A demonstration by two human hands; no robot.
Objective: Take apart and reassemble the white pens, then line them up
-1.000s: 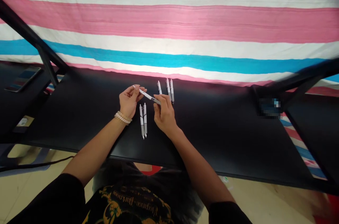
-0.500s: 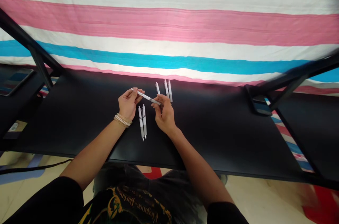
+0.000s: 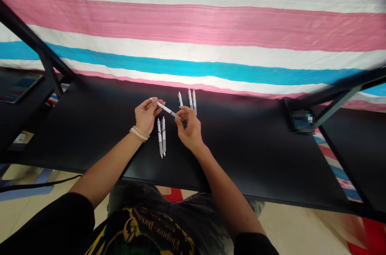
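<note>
A white pen with a grey grip (image 3: 169, 111) is held at a slant above the table between my two hands. My left hand (image 3: 146, 115), with beaded bracelets at the wrist, is closed on its upper left end. At the lower right end, the thumb and fingers of my right hand (image 3: 191, 129) pinch the grip near the tip, which they partly hide. Two similar pens (image 3: 162, 137) lie side by side on the table between my forearms, tips toward me. Beyond my right hand are a single pen (image 3: 180, 98) and a pair of pens (image 3: 192, 99), their lower parts partly covered by the hand.
The black table (image 3: 247, 146) runs across in front of me. A striped cloth (image 3: 193, 26) hangs behind it. Black metal struts (image 3: 48, 64) rise at both sides. A blurred-out dark object (image 3: 303, 121) sits at the right, and a small tan item (image 3: 22, 138) at the left.
My right hand has shifted slightly right, toward the pen's tip, and less of the grip shows. The camera view has tilted a little. The pens on the table have stayed put.
</note>
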